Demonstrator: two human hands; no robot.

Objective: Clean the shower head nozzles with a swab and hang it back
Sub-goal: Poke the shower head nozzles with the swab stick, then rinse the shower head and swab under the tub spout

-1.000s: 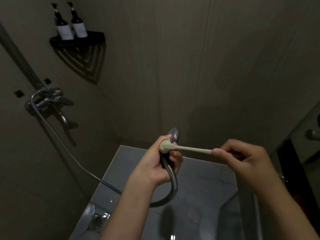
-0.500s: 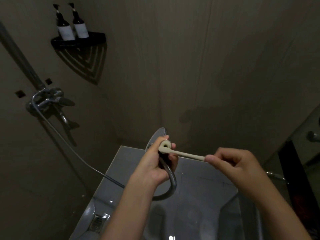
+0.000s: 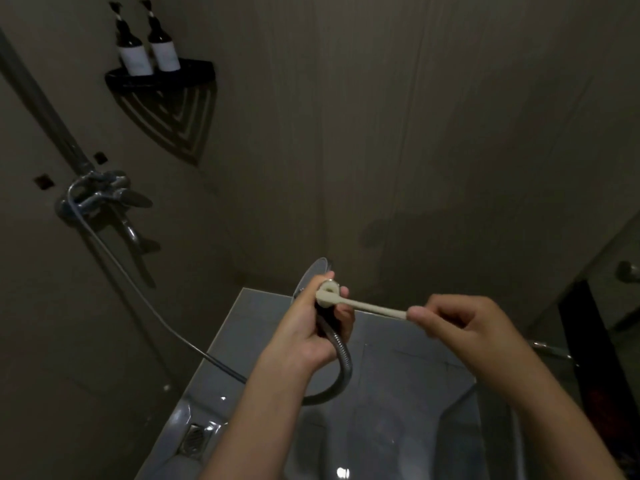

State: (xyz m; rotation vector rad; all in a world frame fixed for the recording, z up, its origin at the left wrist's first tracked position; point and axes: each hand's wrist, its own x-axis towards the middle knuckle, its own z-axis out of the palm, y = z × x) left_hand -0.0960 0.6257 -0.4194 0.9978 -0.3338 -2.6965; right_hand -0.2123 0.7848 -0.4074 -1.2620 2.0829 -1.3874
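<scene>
L hand is curled round the neck of the shower head, low in the middle of the view, over the gray floor. The round part sticks up past the fingers. L hand hides most of it, so the little holes can't be seen.

R hand pinches one end of the swab w/ thumb & fingers. Swab is a pale stick w/ a round tip. The tip sits at the top of L hand, right by the shower head. Can't tell if it touches the holes.

A metal hose loops down from L hand, goes behind the L arm, then runs left & up to the tap on the left wall. A pipe goes up from the tap.

Up high in the corner is a dark shelf w/ 2 dark bottles, white labels, side by side. A drain is in the floor, bottom left. A knob shows at the right edge, dim.
</scene>
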